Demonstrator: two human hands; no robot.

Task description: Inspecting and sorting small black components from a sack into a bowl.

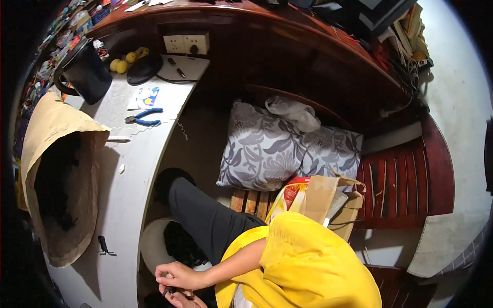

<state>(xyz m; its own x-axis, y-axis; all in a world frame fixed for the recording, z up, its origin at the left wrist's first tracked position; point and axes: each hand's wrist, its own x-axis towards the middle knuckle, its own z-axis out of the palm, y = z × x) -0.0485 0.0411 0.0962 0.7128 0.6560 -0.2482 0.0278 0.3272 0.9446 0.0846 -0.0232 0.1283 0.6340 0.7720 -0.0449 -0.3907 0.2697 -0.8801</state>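
Note:
My right hand point(181, 276) reaches in from my yellow sleeve, its fingers bent and closed. Just below it is my left hand point(184, 300), cut off by the lower edge, fingers curled close to the right. Between them shows a small black piece point(167, 291), gripped by both; its exact kind cannot be made out. The hands are beside the white tabletop point(131, 205), above a pale bin point(156, 246) with black material inside. On the tabletop lies a small black part point(104, 245) with thin prongs. A large brown paper bag point(61, 115) stands open, dark inside.
Blue-handled pliers point(149, 117), a printed card point(145, 97), a black mug point(90, 72) and small yellow balls point(121, 65) occupy the table's far end. A patterned cushion point(262, 146) and cardboard box point(318, 197) rest on the wooden bench point(398, 187). Dark-trousered leg point(205, 215) beside the table.

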